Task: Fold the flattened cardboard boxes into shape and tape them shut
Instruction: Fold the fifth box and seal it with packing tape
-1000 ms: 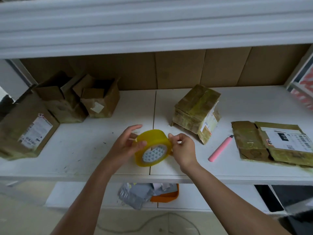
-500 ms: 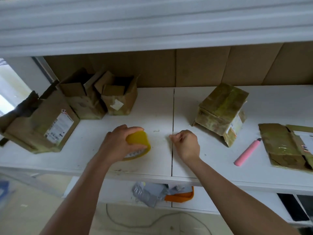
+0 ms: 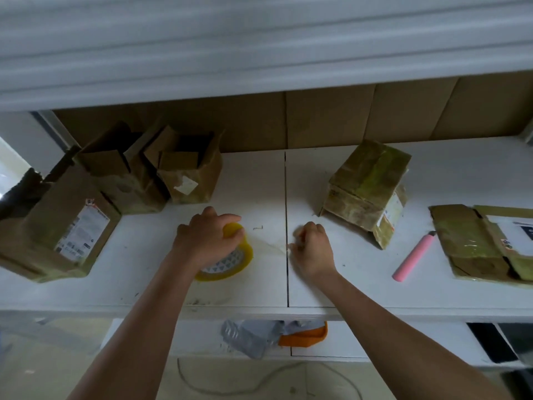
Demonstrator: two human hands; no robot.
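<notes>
My left hand (image 3: 206,242) grips a yellow tape roll (image 3: 233,262) that rests on the white shelf (image 3: 259,192). A clear strip of tape (image 3: 269,246) stretches from the roll to my right hand (image 3: 310,249), which pinches its free end. A taped-up cardboard box (image 3: 367,189) stands to the right of my hands. Further right lies a flattened box (image 3: 473,243) with a label. Open boxes (image 3: 184,168) stand at the back left, and a labelled box (image 3: 66,223) leans at the far left.
A pink cutter (image 3: 414,256) lies between the taped box and the flattened one. Brown cardboard panels (image 3: 326,116) line the back of the shelf, and an upper shelf overhangs. Below, an orange tray (image 3: 305,337) holds grey bags.
The roll went from being held up in both hands down onto the shelf under my left hand. My right hand has drawn a strip of tape out to the right.
</notes>
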